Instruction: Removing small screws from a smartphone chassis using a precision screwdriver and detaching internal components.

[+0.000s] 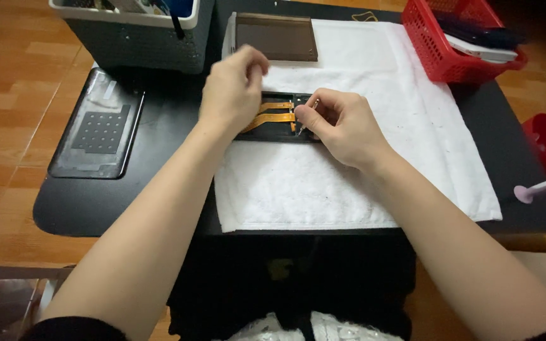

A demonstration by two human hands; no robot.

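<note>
**Two hands at an opened device on a white towel**

Nearest the camera, a white towel (323,183) reaches the front edge of the black surface (96,208). On it lies an opened dark device (279,120) with orange ribbon strips. The right hand (342,126) pinches a thin tool (306,120), its tip at the device. The left hand (232,88) hovers above, fingertips pinched; whether it holds anything cannot be told. A red basket (443,50) sits at the back right corner, a grey bin (146,44) back left, a dark panel (99,126) by the left edge. Wooden flooring surrounds.

Home repair corner: small black table (159,208) on wood floor (7,113), parts bins (440,57).
</note>
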